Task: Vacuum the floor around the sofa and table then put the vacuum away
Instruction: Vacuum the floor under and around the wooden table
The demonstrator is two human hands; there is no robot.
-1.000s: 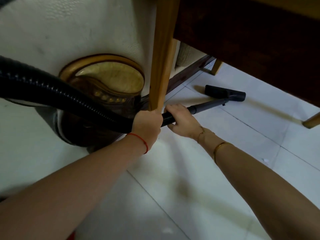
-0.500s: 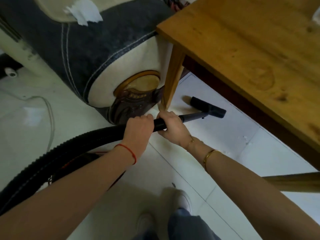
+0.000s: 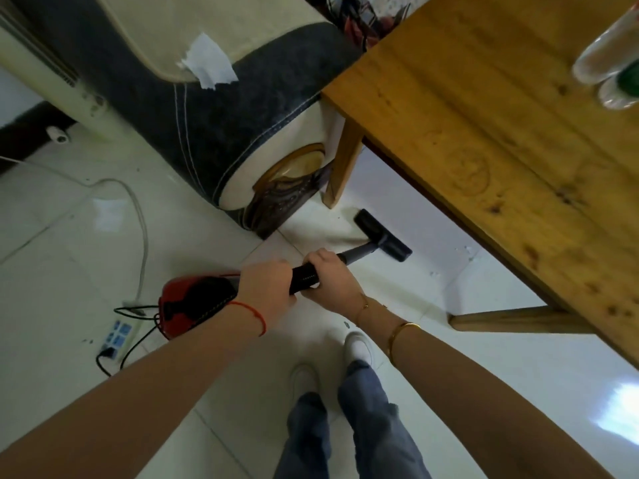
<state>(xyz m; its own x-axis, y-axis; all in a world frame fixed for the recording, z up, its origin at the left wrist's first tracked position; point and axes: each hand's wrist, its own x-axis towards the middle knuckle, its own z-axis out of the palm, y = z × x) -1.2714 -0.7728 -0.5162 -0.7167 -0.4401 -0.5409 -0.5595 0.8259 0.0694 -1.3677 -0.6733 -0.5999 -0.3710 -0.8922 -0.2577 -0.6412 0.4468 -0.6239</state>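
- Floor (image 3: 432,392) of pale glossy tiles with thin grout lines fills the lower view; a bright patch of reflected light lies at the right edge.
- A sofa (image 3: 221,126) with a dark stitched arm and cream end panel stands at upper left, a scrap of white tissue (image 3: 207,62) lying on it.
- A wooden table (image 3: 501,126) takes up the upper right; its near leg (image 3: 340,167) stands just beside the sofa's end, and clear bottles (image 3: 601,53) rest on top.
- A white power strip (image 3: 119,335) lies on the tiles at left, with a white cable and black cords running to it.
- The vacuum's red and black body (image 3: 193,304) sits on the floor at left, partly behind the left forearm.
- Its black floor nozzle (image 3: 382,235) rests flat on the tiles under the table edge, near the table leg.
- The grey wand (image 3: 359,252) runs from the hands up and to the right to the nozzle, which lies crosswise to it.
- The left hand (image 3: 264,288) is wrapped around the black ribbed grip (image 3: 304,278).
- The right hand (image 3: 330,280) clasps the same grip just ahead of it, nearer the nozzle.
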